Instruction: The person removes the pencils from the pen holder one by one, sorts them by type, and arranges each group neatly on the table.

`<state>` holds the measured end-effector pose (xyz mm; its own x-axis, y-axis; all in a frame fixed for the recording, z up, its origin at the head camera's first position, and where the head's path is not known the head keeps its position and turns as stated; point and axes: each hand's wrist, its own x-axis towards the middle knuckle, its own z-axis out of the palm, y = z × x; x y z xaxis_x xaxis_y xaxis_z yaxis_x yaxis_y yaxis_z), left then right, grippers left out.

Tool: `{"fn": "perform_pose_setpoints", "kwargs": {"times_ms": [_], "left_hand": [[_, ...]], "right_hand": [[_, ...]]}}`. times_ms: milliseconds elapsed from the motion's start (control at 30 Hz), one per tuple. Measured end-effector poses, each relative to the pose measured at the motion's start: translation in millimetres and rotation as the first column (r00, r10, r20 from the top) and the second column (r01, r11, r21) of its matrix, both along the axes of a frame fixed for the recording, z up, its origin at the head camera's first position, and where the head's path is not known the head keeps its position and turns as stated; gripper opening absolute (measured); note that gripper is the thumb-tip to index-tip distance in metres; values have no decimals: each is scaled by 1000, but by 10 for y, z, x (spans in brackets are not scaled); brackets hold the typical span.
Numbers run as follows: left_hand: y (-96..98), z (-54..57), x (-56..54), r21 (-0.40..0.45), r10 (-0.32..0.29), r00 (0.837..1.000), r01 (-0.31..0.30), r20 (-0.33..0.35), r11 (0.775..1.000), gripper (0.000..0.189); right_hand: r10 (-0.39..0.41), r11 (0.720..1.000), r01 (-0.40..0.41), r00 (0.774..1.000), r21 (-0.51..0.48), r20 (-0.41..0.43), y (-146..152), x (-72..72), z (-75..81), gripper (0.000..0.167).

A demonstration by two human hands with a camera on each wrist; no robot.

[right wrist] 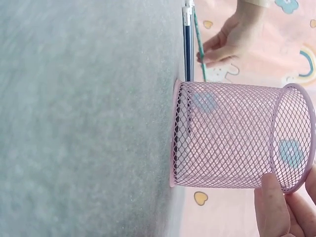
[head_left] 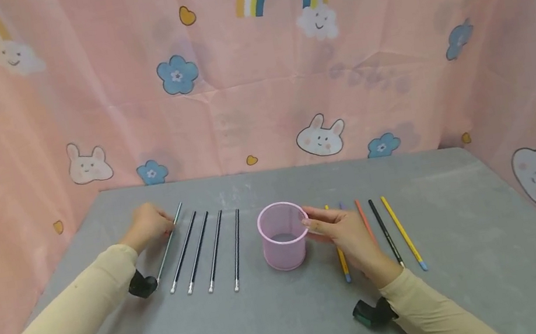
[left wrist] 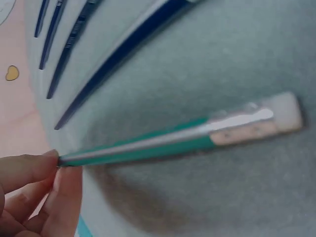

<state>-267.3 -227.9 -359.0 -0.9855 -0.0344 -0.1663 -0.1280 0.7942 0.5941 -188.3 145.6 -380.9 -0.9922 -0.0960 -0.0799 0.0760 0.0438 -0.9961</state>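
Note:
My left hand (head_left: 149, 222) pinches a green pencil (left wrist: 148, 145) near its end between thumb and fingers, at the left of the table. A silver ferrule and white eraser top the pencil's other end, which slants toward the camera. Several dark blue pencils (head_left: 214, 244) with white erasers lie in a row to the right of it. In the middle a pink mesh pencil cup (head_left: 285, 255) stands upright with nothing inside. My right hand (head_left: 345, 231) holds the cup's rim (right wrist: 296, 187) from the right side, thumb and fingers at the edge.
Right of the cup, partly behind my right forearm, lie several pencils: a yellow one (head_left: 404, 233), a black one (head_left: 385, 230) and an orange one (head_left: 363, 216) among them. A pink printed curtain (head_left: 237, 107) surrounds the grey table (head_left: 284, 329) at the back and sides.

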Motion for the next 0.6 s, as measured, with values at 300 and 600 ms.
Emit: {"fn": "perform_pose_setpoints", "kwargs": {"times_ms": [300,600], "left_hand": [[2,-99,25,-49,-48,999,48,-12,998,14],[63,-170,53,-131,-78,991,63,-111,989,39]], "right_hand": [[-9,1000,9,1000,8,5,-13,54,-26,44],[11,1000,-11,1000,6,12,-8,26,-31,43]]}}
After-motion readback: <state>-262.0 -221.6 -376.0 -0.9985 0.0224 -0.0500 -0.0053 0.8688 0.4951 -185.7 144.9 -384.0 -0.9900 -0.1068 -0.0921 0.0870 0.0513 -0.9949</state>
